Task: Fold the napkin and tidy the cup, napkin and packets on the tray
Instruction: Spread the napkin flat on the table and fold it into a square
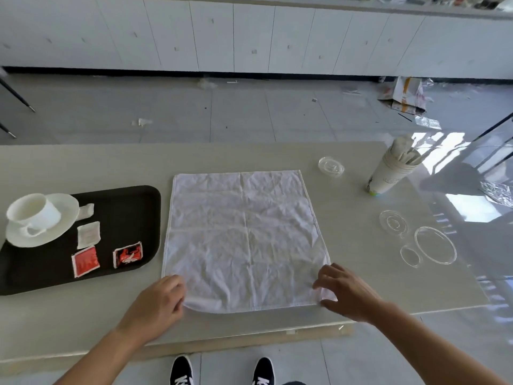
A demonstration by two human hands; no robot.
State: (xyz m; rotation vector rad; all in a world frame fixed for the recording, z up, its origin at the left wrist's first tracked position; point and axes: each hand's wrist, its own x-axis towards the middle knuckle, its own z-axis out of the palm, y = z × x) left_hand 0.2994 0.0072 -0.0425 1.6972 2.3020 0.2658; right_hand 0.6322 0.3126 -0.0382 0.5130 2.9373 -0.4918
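A white napkin (244, 234) lies spread flat and creased on the table. My left hand (158, 304) grips its near left corner, which curls up a little. My right hand (344, 290) pinches the near right corner. To the left sits a black tray (133, 201). On it stand a white cup (33, 211) on a white saucer (59, 229), two white packets (88, 234), a red packet (85, 261) and a red-and-black packet (128, 254).
A stack of paper cups (388, 173) with wrapped sticks stands at the back right. Clear plastic lids (330, 166) (434, 244) lie on the table's right side. The table's near edge runs just below my hands; litter lies on the floor beyond.
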